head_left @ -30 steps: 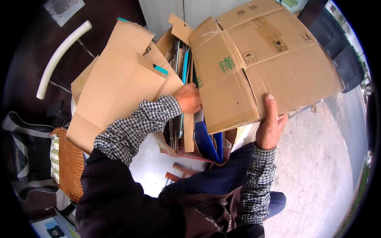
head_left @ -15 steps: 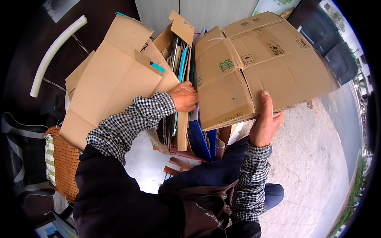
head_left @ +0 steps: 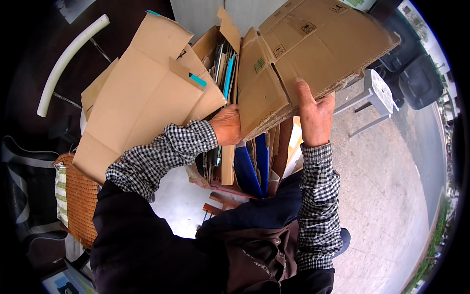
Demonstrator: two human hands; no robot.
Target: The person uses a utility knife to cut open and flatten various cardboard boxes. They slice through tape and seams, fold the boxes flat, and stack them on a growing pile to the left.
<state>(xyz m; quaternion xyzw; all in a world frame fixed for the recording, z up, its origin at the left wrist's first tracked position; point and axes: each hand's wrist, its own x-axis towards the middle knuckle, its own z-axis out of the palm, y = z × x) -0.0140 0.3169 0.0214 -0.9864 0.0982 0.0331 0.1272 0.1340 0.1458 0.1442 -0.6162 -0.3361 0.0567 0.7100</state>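
Observation:
My right hand [head_left: 315, 115] grips the near edge of a large flattened cardboard box [head_left: 323, 49], thumb on top and fingers underneath. The sheet is tilted up over the right side of a container packed with flat pieces. At the sheet's left edge, my left hand [head_left: 227, 125] is curled among the upright pieces; its fingertips are hidden, so what it pinches cannot be made out. Blue folders [head_left: 248, 169] and a narrow cardboard piece [head_left: 227, 164] stand upright below the hands. Another unfolded cardboard box [head_left: 139, 83] leans on the left, beside my left forearm.
A white plastic stool [head_left: 379, 93] stands on the pavement at the right, close to dark chairs [head_left: 420, 81]. Left of me are a woven rattan seat [head_left: 78, 201] and a black-and-grey chair [head_left: 29, 186]. A curved white bar [head_left: 68, 61] is at the upper left.
The flattened box has been lifted and tilted away by my right hand, which moved up and slightly left. A white stool now shows beneath it. My left hand has barely moved.

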